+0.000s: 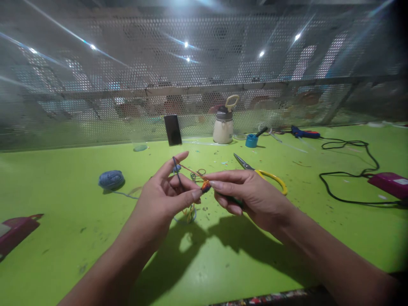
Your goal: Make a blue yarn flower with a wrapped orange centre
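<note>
No lettering, brand, number or sign can be read. A white label (400,181) sits on the magenta box (382,183) at the right edge of the green table (306,255), but whatever print it bears is too small and blurred to make out. A pale patch (4,230) shows on the magenta object (21,231) at the left edge, cut off by the frame, and it cannot be told whether that is a label.
</note>
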### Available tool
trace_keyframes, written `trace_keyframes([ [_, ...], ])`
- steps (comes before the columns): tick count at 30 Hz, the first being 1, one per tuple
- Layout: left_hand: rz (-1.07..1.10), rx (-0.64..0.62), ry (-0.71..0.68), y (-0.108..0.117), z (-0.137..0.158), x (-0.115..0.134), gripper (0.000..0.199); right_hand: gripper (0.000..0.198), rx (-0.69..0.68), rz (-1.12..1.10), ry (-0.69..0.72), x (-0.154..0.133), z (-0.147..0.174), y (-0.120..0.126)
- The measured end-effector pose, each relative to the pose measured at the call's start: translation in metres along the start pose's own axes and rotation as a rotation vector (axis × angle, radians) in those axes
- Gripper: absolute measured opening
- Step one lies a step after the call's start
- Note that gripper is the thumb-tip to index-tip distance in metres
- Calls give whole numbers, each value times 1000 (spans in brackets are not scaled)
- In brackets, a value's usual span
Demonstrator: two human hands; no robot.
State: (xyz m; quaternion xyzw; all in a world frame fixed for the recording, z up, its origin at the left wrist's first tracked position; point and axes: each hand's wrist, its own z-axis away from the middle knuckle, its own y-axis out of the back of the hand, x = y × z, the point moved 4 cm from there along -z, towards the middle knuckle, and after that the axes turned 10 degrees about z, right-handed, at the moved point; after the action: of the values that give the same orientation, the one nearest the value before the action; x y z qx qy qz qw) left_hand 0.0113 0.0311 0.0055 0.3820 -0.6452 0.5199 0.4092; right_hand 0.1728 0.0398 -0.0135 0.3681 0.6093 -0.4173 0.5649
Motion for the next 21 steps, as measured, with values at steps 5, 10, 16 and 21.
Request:
trace_keyframes([
  [5,34,-14,26,1,-3,-1,89,24,-18,-3,19,-1,0,0],
  [10,88,-11,63,1,-5,-3,85,28,-5,13,34,-2,0,0],
  [16,105,-3,45,5,-8,-3,84,28,42,124,84,-2,0,1],
  [21,59,12,2,8,-10,-2,79,30,68,331,163,-9,4,1],
])
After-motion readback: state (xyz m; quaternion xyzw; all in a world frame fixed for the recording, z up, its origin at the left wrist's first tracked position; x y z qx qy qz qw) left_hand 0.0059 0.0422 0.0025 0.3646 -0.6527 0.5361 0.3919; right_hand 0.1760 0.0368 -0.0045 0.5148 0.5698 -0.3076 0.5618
